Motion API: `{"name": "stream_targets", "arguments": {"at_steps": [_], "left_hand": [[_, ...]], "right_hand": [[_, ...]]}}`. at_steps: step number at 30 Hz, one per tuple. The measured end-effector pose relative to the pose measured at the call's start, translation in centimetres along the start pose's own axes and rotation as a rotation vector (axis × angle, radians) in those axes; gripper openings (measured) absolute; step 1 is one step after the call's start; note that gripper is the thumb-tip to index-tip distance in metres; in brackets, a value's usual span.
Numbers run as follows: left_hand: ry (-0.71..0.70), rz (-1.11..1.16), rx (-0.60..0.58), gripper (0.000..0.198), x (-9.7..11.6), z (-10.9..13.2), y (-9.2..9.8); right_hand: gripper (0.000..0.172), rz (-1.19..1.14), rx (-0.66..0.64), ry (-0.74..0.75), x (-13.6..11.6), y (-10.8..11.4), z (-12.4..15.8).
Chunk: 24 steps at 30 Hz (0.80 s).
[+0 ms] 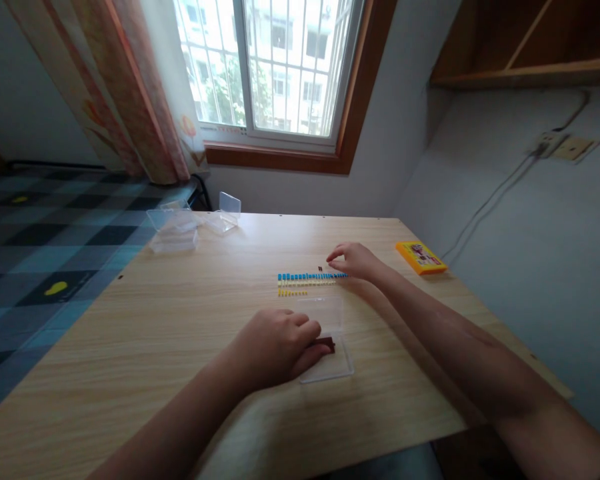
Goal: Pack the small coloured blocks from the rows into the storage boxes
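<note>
My left hand (286,343) is closed around a dark brown block (326,343), which shows past the thumb and fingers above an open clear plastic box (341,368). Over the table, my right hand (356,259) has its thumb and forefinger curled into a pinch; anything between them is too small to make out. Just left of those fingertips are small dark brown pieces (320,269). Nearer to me run a row of blue pieces (300,276), a row of cream pieces (305,283) and a shorter row of yellow pieces (289,293).
Clear plastic boxes (175,239) stand at the table's far left, with another open clear box (223,221) beside them. An orange-yellow box (421,258) lies near the right edge. The wooden table (180,347) adjoins a checked bed (45,247); a wall shelf (530,72) hangs upper right.
</note>
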<state>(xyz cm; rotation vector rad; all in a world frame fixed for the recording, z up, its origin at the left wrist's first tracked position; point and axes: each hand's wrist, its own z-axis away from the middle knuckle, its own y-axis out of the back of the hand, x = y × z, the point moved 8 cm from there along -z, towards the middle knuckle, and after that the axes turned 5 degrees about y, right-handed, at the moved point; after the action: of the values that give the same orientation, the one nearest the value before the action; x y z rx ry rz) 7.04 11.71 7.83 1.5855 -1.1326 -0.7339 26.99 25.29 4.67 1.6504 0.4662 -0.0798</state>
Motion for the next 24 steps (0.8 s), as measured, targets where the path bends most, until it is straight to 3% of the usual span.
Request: {"name": "stream_targets", "arguments": {"at_steps": [4,8,18,21,24], "left_hand": [[0.000,-0.046,0.205,0.044,-1.1,0.5,2.5],[-0.008,-0.054,0.230,0.044,-1.0,0.7,2.5],[0.075,0.005,-0.133,0.036,-0.6,-0.2,-0.6],[0.094,0.050,-0.223,0.030,-0.5,-0.2,-1.0],[0.113,0.115,-0.295,0.022,-0.5,-0.1,-1.3]], "right_hand": [[0.018,-0.004,-0.136,-0.027,0.5,-2.0,-1.7],[0.023,0.025,-0.210,-0.038,0.4,-2.6,-1.9],[0.017,0.207,-0.196,-0.053,-0.9,-2.4,-2.4],[0.017,0.234,-0.148,-0.055,-1.3,-0.6,-1.6],[0.018,0.242,-0.068,-0.047,-2.1,2.5,1.1]]}}
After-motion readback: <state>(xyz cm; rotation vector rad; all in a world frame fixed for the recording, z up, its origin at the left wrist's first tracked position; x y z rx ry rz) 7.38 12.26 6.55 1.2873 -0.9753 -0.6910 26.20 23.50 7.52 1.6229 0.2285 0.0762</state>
